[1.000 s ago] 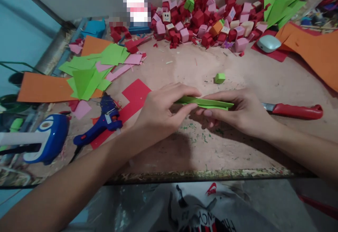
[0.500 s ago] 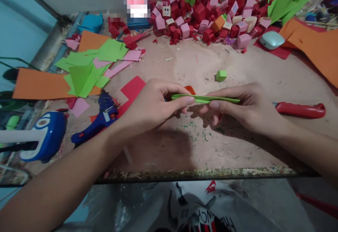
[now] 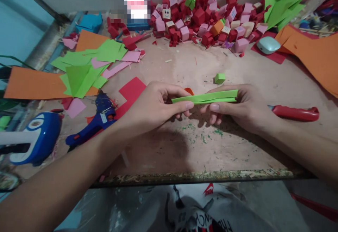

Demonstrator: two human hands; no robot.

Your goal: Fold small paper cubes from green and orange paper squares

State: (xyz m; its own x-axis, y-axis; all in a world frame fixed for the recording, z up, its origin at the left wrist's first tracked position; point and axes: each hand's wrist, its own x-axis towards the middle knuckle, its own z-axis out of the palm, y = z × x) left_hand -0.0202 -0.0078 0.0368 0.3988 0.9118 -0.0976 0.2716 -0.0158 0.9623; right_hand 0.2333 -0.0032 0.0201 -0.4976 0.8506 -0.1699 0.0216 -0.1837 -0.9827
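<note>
Between my two hands, above the wooden table, is a folded strip of green paper (image 3: 211,97), held lengthwise with its folded layers slightly apart. My left hand (image 3: 161,99) pinches its left end between thumb and fingers. On the right part, my right hand (image 3: 237,105) has its thumb along the lower edge and its fingers behind. A small green paper cube (image 3: 219,78) rests on the table just beyond my right hand. Behind the strip a bit of orange paper (image 3: 188,91) shows, mostly hidden.
A red-handled tool (image 3: 295,113) lies right of my right hand. A blue glue gun (image 3: 91,126) lies by my left forearm, near green paper sheets (image 3: 79,78). Many red and pink paper cubes (image 3: 199,17) are heaped at the back. Orange paper (image 3: 311,55) lies right.
The green strip has tilted in my fingers, so its upper layer now shows as a wider face and stands apart from the lower one. Both hands keep their hold.
</note>
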